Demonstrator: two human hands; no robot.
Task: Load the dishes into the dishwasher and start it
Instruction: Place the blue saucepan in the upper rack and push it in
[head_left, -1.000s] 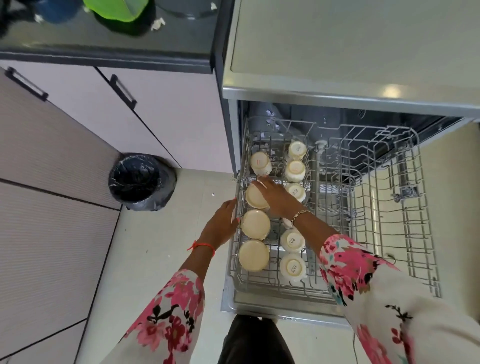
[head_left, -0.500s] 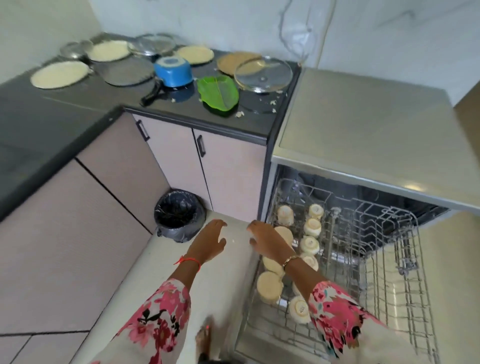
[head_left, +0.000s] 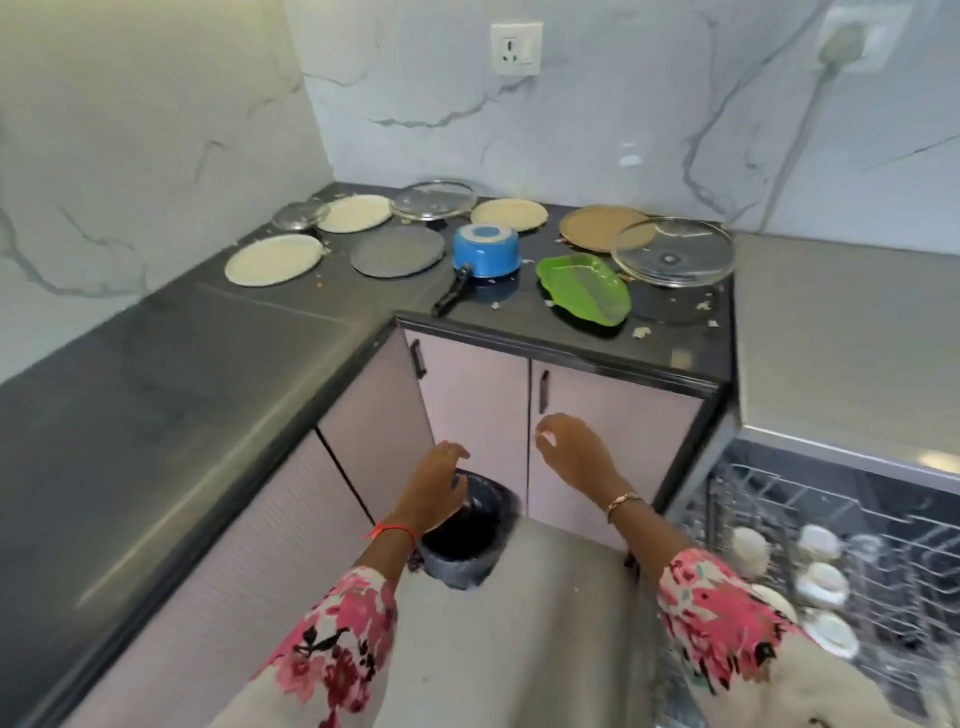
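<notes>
One glossy green leaf-shaped tray (head_left: 584, 292)

**Dishwasher open and part-loaded; remaining dishes on counter**

The dishwasher (head_left: 831, 452) stands open at right, with its wire rack (head_left: 914, 551) drawn forward. Cream cups (head_left: 823, 582) sit base-up in rows at the rack's left end.

On the dark counter (head_left: 311, 312) lie:
- three cream plates (head_left: 274, 259)
- a grey plate (head_left: 397, 250)
- a brown plate (head_left: 597, 226), its right edge overlapped by a large glass lid (head_left: 672, 252)
- two smaller glass lids (head_left: 432, 200) at the back
- a blue saucepan (head_left: 485, 249), apparently base-up, handle pointing forward
- a green leaf-shaped tray (head_left: 584, 291) just beside the saucepan
</notes>
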